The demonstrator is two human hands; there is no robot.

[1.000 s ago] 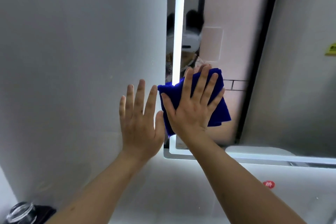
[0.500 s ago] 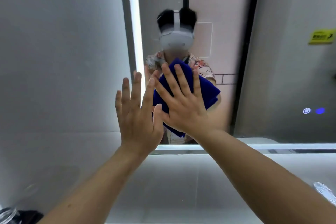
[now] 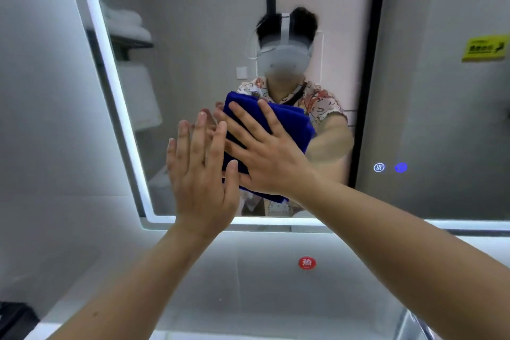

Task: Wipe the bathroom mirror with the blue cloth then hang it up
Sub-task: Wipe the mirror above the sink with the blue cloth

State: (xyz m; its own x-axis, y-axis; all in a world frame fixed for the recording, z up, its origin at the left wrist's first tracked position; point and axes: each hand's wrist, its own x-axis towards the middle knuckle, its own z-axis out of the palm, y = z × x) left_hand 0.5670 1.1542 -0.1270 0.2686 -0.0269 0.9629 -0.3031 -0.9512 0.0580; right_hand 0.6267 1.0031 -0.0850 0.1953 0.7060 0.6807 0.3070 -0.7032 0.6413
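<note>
While the right hand [image 3: 269, 158] presses flat with fingers spread wide, its grip is no clasp at all: the palm pins the folded blue cloth [image 3: 287, 125] against the bathroom mirror [image 3: 198, 35], low on the glass and toward its left side. Just beside that grip, on its left, the left hand [image 3: 202, 174] is raised with fingers straight and close together, holding nothing; its thumb overlaps the cloth's lower left edge, and whether the palm touches the glass cannot be told. Behind the grip the glass reflects the person in a patterned shirt and the dark-framed door [image 3: 325, 22], the arms and cloth hiding the middle of that reflection. Left of the grip runs the mirror's lit border strip [image 3: 110, 85], which turns a corner below the left wrist and passes under both forearms. To the right of the grip, well apart, two small touch icons [image 3: 389, 167] glow on the glass, one white, one blue. Higher on that side a yellow sign [image 3: 484, 48] shows. Below the grip, between the forearms, a round red sticker [image 3: 307, 263] sits on the pale wall under the mirror.
</note>
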